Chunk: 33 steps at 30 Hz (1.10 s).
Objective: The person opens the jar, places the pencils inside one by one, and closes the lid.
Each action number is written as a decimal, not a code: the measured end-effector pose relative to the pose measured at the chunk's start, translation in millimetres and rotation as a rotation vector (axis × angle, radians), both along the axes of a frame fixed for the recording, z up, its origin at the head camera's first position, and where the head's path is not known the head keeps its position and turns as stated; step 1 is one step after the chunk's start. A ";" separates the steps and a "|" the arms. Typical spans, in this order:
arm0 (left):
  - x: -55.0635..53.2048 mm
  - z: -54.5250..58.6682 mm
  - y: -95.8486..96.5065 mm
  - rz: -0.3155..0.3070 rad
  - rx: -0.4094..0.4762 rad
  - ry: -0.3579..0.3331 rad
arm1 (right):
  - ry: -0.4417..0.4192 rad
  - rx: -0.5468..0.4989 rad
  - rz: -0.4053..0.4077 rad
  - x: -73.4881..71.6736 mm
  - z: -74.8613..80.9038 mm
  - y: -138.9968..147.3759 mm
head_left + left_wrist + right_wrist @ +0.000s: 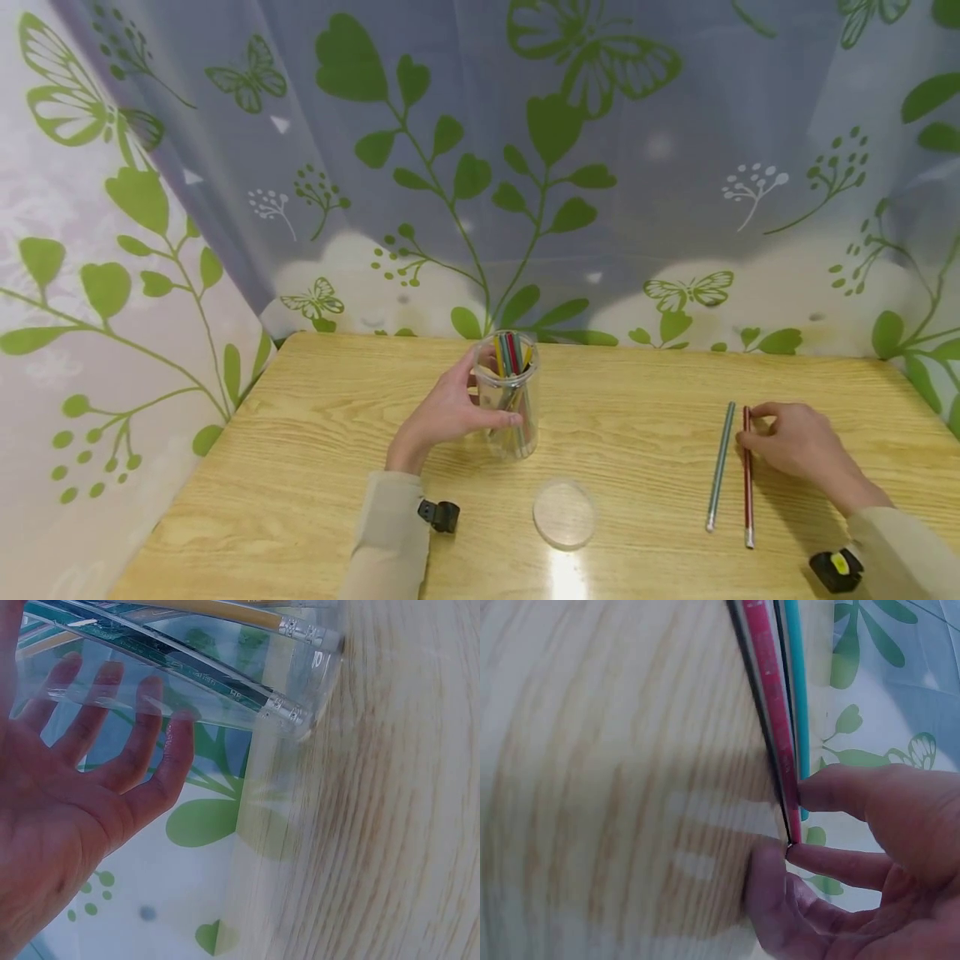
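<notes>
My left hand (pixel 450 408) grips a clear jar (pixel 525 442), thumb across its front and fingers round the far side. Several pencils (pixel 512 354) in yellow, red and green stand in the jar; in the left wrist view, their eraser ends rest at its base. On the right, my right hand (pixel 802 442) pinches the far end of a red pencil (pixel 747 492), whose metal-banded end points toward me. Just left of it, a teal pencil (pixel 721 467) lies on the table, nearly parallel. The right wrist view shows the thumb (pixel 840 791) against the red pencil's side.
A clear round lid (pixel 564 514) lies flat on the wooden table (pixel 300 500), in front of the jar. Behind the table hangs a curtain (pixel 675 208) printed with green leaves and butterflies, and the jar stands near that back edge.
</notes>
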<state>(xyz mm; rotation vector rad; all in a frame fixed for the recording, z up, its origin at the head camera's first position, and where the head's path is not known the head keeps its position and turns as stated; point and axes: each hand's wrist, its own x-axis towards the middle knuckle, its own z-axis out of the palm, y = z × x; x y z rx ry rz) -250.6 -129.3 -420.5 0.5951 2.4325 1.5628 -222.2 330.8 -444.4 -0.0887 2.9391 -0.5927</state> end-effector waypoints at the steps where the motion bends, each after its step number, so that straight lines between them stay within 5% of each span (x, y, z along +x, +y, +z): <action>1: 0.1 -0.3 -0.2 0.002 -0.002 -0.002 | -0.017 -0.012 -0.002 0.2 -0.3 -0.5; 7: 0.3 -0.6 -0.2 0.009 0.000 -0.008 | -0.090 -0.118 -0.043 4.1 0.3 -6.4; 21: -0.3 0.6 1.4 0.009 -0.004 -0.009 | -0.094 -0.293 -0.160 15.8 12.0 0.5; 33: -0.4 -1.1 0.5 0.004 0.009 -0.006 | 0.105 -0.405 -0.191 32.9 33.6 -10.1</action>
